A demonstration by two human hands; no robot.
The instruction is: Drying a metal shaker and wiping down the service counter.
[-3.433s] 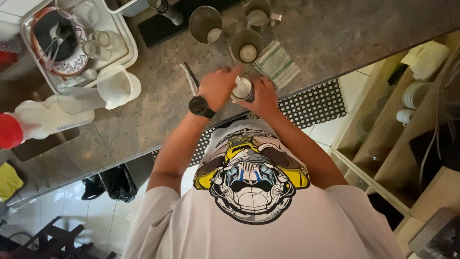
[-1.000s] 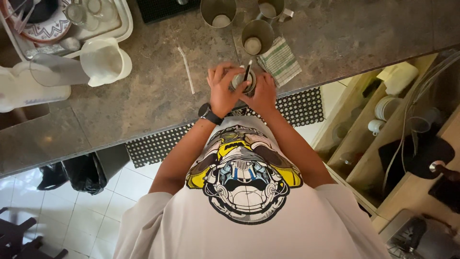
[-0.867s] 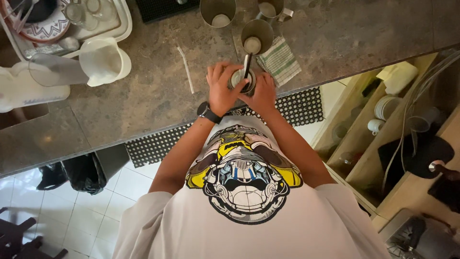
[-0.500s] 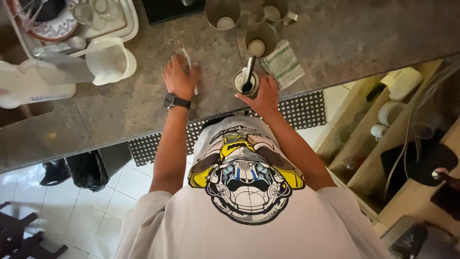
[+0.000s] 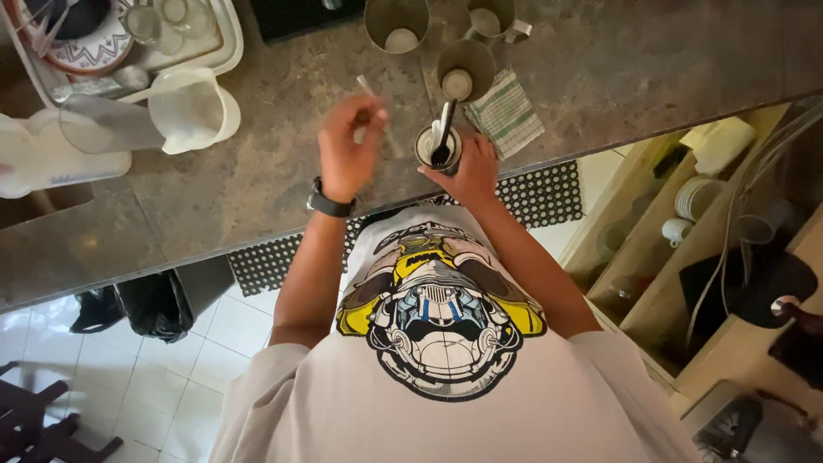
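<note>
Cup: a small dark cup point(image 5: 437, 150) stands upright on the stone counter point(image 5: 257, 184), close to the front edge, just in front of the person's chest.
Spoon: a dark-handled spoon point(image 5: 443, 130) stands in the cup, handle leaning toward the pitchers; something pale shows beside it inside the rim.
Right hand: the right hand point(image 5: 463, 167) wraps the near side of the cup, fingers curled around its wall, steadying it.
Left hand: the left hand point(image 5: 347, 154), black watch at the wrist, hovers above the counter left of the cup, fingers pinched on a thin pale stick or straw point(image 5: 377, 107); the hand is motion-blurred.
Done so far: cup is set out, spoon is in it, and there seems to be some filling inside, so I judge the mixing is well under way.
Left to do: the stick is not in the cup yet, it is near but apart from it; the spoon is not out.
Around it: three steel pitchers point(image 5: 467, 69) stand just beyond the cup, each with something pale at the bottom; a folded striped cloth point(image 5: 506, 111) lies just right of them; a white jug point(image 5: 193, 107) and a tray of dishes point(image 5: 129, 34) sit well to the left.
Hard to tell: the cup's contents are mostly covered by spoon and fingers; the stick is too blurred to name for sure; the tray and top pitchers are cut off by the frame edge; shelves at right lie in shadow.
</note>
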